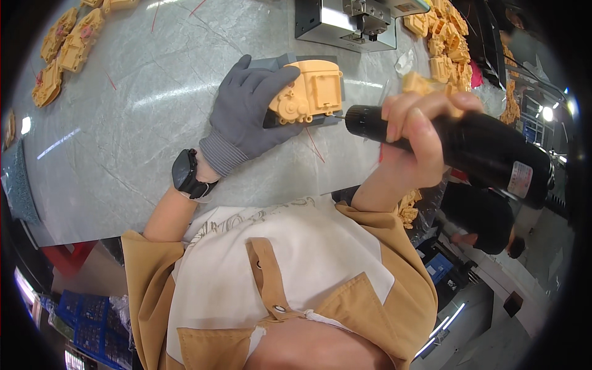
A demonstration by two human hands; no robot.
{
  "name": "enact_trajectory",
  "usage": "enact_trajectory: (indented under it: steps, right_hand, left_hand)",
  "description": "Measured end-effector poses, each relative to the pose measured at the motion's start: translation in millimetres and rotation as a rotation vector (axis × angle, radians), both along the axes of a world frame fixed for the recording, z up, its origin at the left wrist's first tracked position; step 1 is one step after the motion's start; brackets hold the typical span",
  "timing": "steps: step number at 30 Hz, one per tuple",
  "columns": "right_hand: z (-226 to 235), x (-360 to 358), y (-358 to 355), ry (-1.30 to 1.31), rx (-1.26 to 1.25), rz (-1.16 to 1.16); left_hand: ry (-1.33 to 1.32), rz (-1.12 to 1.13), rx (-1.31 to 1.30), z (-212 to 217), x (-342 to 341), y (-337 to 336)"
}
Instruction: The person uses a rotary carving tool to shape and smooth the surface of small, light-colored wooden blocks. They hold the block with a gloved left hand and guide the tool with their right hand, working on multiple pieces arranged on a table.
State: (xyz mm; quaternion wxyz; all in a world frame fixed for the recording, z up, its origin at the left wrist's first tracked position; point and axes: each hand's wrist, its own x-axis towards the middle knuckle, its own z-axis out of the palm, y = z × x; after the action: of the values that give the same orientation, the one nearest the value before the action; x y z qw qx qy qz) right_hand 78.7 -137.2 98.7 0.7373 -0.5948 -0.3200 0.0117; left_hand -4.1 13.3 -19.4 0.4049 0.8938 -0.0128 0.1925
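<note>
My left hand (pixel 250 102), in a grey knit glove, is closed over the left side of a yellow-orange plastic housing (pixel 324 86). Beneath the housing lies a dark grey block (pixel 280 60), partly hidden by the glove. A black electric screwdriver (pixel 487 145) lies level in my bare right hand (pixel 419 126), whose fingers wrap over its body. Its thin bit points left and reaches the lower right corner of the housing; whether it sits in a screw is too small to tell.
A metal machine (pixel 345 28) stands at the table's far edge. Piles of similar yellow-orange housings lie at the far left (pixel 77 40) and far right (pixel 447 43). Thin red wires (pixel 316 148) are scattered over the grey tabletop (pixel 142 129). Another person (pixel 478 213) is at the right.
</note>
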Motion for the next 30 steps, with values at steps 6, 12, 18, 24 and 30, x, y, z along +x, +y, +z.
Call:
enact_trajectory:
  steps: [6, 12, 18, 24, 30]
  right_hand:
    - [-4, 4, 3, 0.045, 0.057, -0.042]
    - [-7, 3, 9, 0.054, 0.039, -0.011]
    - [-11, 2, 7, 0.023, 0.008, -0.004]
    - [-12, 6, 2, -0.059, -0.072, 0.085]
    - [-15, 6, -1, -0.016, 0.047, 0.164]
  left_hand:
    - [0.029, -0.021, -0.004, 0, 2, -1]
    - [0.070, -0.009, -0.025, 0, -1, 2]
    - [0.049, -0.015, -0.016, -3, 0, 1]
    - [0.045, -0.019, -0.031, -3, 1, 1]
    - [0.050, -0.002, -0.016, -5, 1, 0]
